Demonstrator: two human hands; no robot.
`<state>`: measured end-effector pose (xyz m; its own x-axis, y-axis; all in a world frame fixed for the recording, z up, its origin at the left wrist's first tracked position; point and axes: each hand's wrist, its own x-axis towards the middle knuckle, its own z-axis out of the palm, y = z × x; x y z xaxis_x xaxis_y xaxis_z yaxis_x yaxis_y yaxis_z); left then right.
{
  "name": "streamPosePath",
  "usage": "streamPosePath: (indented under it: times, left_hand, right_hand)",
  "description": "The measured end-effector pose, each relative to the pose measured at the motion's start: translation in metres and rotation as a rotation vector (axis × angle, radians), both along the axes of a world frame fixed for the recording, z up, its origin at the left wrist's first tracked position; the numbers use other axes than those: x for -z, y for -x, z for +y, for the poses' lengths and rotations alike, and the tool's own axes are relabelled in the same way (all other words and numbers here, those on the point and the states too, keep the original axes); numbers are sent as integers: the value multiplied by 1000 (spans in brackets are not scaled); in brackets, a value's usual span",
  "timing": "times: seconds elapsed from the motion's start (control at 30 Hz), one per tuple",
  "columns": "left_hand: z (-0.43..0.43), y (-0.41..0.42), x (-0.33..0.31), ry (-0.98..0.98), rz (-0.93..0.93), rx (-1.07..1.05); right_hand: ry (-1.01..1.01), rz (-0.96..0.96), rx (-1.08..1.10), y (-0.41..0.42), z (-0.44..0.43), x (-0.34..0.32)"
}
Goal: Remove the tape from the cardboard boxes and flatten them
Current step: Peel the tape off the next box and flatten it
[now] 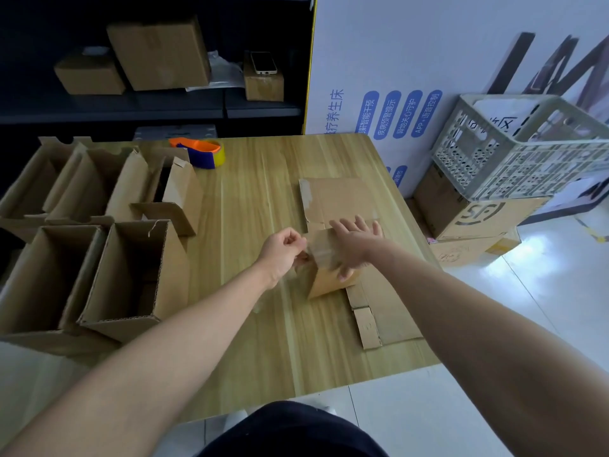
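Note:
A small taped cardboard box (324,282) stands on the wooden table (263,341), on top of flattened cardboard (339,199). My right hand (354,245) lies flat on the box's top with fingers spread, pressing it down. My left hand (283,250) is at the box's left edge, fingers curled, pinching a strip of clear tape (309,255) that runs across the top. More flattened cardboard (385,311) lies under and to the right of the box.
Several open upright boxes (131,278) crowd the table's left side. An orange and blue tape dispenser (201,151) sits at the back. Beyond the right edge are stacked boxes (468,216) and a plastic crate (514,150). Dark shelves behind hold boxes and a phone (263,62).

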<state>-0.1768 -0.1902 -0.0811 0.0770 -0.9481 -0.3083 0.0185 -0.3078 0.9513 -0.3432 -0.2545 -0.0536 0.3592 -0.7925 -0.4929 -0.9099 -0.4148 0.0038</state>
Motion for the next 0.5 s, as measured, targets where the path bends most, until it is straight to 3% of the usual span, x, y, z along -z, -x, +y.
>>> streamPosePath:
  times: [0.2,0.27,0.37,0.43,0.5]
  left_hand:
    - [-17,8,-31,18,188,-49]
    - [-18,7,-35,-15,378,-135]
    - [-25,5,-42,-60,689,-292]
    - [-28,1,-44,-66,634,-311]
    - [-29,-6,-41,-50,386,-300]
  right_hand:
    - [100,-287,-33,-16,-1,-10]
    - [93,-382,41,-7,-2,-12]
    - [20,-672,298,10,1,-5]
    - [-14,-818,414,20,5,1]
    - [-52,-888,462,29,8,8]
